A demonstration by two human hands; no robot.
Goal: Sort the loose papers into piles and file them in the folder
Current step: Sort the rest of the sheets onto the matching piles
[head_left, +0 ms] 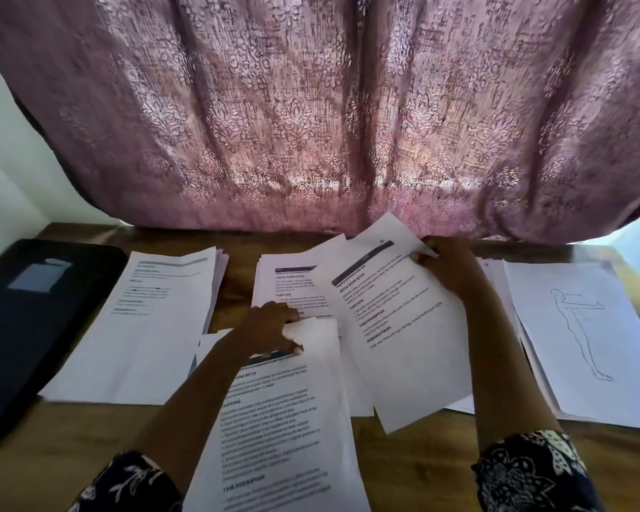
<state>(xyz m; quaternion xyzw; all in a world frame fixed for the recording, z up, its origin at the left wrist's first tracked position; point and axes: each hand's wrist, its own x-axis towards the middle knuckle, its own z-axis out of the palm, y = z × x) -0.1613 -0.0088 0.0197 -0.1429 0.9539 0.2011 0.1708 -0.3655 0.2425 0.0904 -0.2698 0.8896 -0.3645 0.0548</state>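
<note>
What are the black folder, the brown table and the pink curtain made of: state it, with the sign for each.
Black flat folder: probably plastic, faintly glossy, from its smooth sheen. Brown table: wood or wood-look laminate, streaked grain. Pink patterned curtain: thin woven fabric, hanging in folds, light glowing through.

Tilted sheet (403, 327), 1 o'clock: TASK GOAL, TASK DESCRIPTION, REQUIRED PROPS
Near sheet (285, 430), 6 o'clock: TASK DESCRIPTION

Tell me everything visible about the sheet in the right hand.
The sheet is white printed paper with a dark header band and bold headings over short text blocks. It is tilted counterclockwise. The right hand pinches its upper right edge. It overlaps the middle pile on the wooden table.
</note>
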